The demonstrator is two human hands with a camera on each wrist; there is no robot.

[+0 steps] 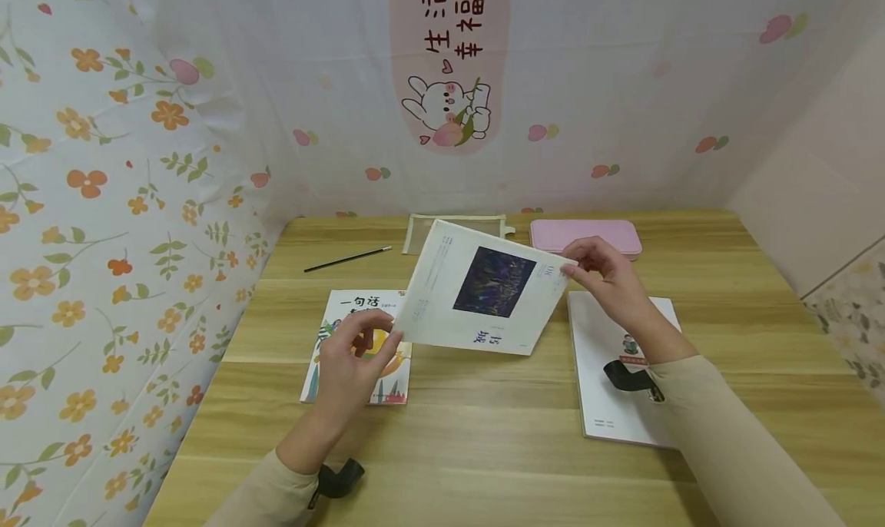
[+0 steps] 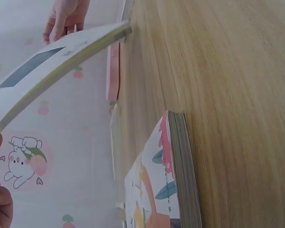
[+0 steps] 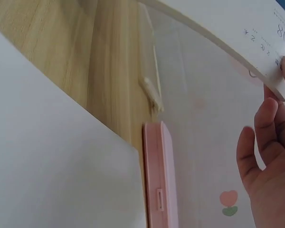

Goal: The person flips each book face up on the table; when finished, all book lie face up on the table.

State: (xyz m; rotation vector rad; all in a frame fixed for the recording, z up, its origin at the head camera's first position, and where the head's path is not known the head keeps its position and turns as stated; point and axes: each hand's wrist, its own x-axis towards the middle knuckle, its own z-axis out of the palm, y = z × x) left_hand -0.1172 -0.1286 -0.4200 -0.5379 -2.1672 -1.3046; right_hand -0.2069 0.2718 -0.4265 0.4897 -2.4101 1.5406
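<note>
A thin white book (image 1: 442, 296) with a dark picture on its cover hangs tilted above the table, its printing upside down to me. My left hand (image 1: 359, 358) pinches its lower left corner. At its upper right corner my right hand (image 1: 608, 277) holds it between thumb and fingers; the right wrist view shows that thumb on the cover of the white book (image 3: 228, 28). Below my left hand lies a colourful picture book (image 1: 328, 316), partly covered by the hand. Under my right forearm is a white book (image 1: 601, 404) with a small figure on its cover.
A black pencil (image 1: 348, 259) lies at the back left of the wooden table (image 1: 484, 450). Behind the held book are a beige-edged mesh pouch (image 1: 418, 231) and a pink case (image 1: 588, 235). A patterned curtain (image 1: 622, 89) hangs at the back, and a floral one stands at the left.
</note>
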